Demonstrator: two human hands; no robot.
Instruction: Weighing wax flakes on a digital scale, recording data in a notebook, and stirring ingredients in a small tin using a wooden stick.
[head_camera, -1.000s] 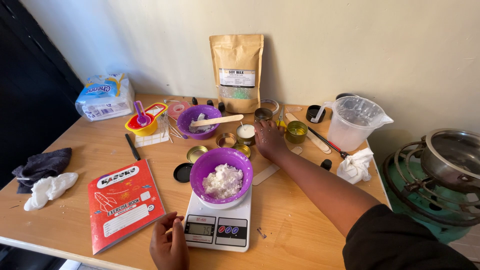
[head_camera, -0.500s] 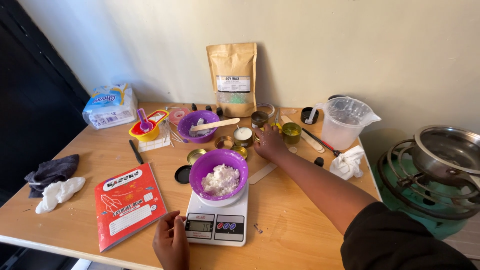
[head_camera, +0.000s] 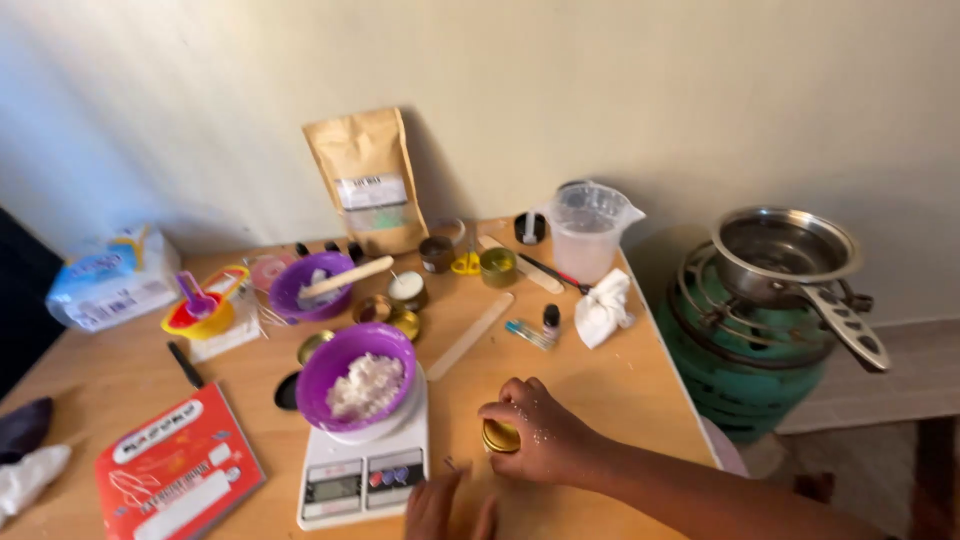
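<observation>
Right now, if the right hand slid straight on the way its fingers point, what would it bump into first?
Probably the white kitchen scale. The right hand, closed around a small gold tin, points left across the table, and the scale's edge lies next in that line, though depth is hard to judge.

The right hand (head_camera: 535, 435) is curled, knuckles up, with its arm stretching in from the right. The left hand (head_camera: 450, 510) lies flat.

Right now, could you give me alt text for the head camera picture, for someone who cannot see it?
A person's right hand grips a small gold tin on a wooden table, beside a white scale bearing a purple bowl of white flakes. The left hand rests at the table's near edge; a metal pot sits on a green stove to the right.
</observation>
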